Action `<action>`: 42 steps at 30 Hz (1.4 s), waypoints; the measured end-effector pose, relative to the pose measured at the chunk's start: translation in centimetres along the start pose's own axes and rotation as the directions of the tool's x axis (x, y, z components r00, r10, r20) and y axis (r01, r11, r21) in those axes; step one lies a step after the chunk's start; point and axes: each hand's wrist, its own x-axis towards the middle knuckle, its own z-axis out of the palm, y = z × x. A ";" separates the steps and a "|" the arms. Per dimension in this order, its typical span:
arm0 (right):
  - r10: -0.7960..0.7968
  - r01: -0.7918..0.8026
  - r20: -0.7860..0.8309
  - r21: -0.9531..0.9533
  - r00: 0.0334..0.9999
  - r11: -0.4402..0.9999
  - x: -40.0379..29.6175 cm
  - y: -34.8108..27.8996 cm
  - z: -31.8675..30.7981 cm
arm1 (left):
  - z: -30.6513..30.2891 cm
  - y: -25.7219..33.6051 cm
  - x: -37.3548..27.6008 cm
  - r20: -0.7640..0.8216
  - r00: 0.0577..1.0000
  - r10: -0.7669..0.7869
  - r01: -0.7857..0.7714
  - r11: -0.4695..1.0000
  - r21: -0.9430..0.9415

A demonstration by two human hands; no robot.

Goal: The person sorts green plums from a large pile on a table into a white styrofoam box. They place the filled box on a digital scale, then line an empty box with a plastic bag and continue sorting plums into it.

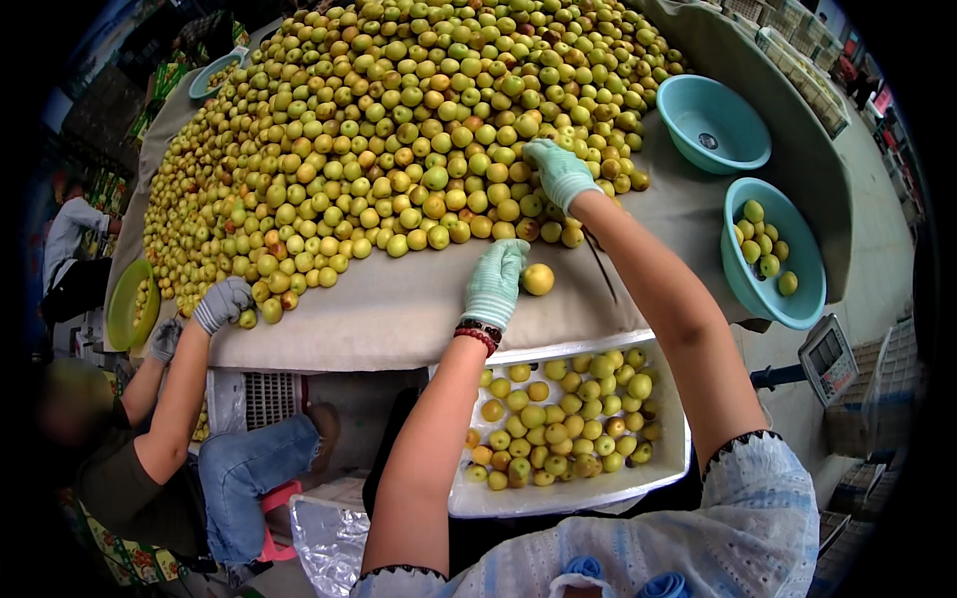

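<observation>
A large heap of round yellow-green fruits (404,134), some with brown or reddish patches, covers the cloth-covered table (359,314). My right hand (561,173), in a pale green glove, reaches over the near right side of the heap with its fingertips among the fruits. At the heap's front edge is my left hand (497,276), gloved alike, fingers curled; whether it holds a fruit is hidden. One loose yellow fruit (538,279) lies on the cloth just right of it. Below my forearms, a white foam box (677,448) contains many fruits in a loose layer.
On the right stand a blue basin (714,123) and another blue basin (804,273) with several fruits. A digital scale (828,359) sits beyond the table's right edge. At left, a co-worker's gloved hand (224,303) touches the heap near a green basin (123,306).
</observation>
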 end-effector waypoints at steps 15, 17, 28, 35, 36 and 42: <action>0.144 -0.198 0.169 0.365 0.975 0.910 -7.4 4.2 -3.9 | -2.3 -0.3 9.1 -0.092 0.959 0.268 -0.172 0.809 0.562; 0.265 -0.250 0.044 0.504 0.963 0.827 -7.9 6.7 -4.9 | -2.0 2.6 9.7 0.032 0.999 0.043 -0.053 0.717 0.696; 0.172 -0.044 0.427 -0.295 0.888 0.955 -2.9 0.7 -4.7 | -1.0 4.2 4.7 0.187 0.976 0.110 -0.217 0.552 0.805; 0.251 -0.056 0.561 -0.342 0.789 0.938 -3.4 -0.6 -4.9 | -3.0 1.3 2.0 -0.149 0.983 0.104 -0.015 0.865 0.501; 0.183 -0.053 0.469 -0.276 0.864 0.960 -4.8 0.2 -5.9 | -2.8 1.8 2.0 -0.184 0.979 0.092 0.017 0.855 0.518; 0.255 -0.267 0.135 0.086 0.958 0.960 -10.0 1.2 -7.3 | -2.8 1.6 1.6 -0.271 0.870 0.413 -0.169 0.765 0.621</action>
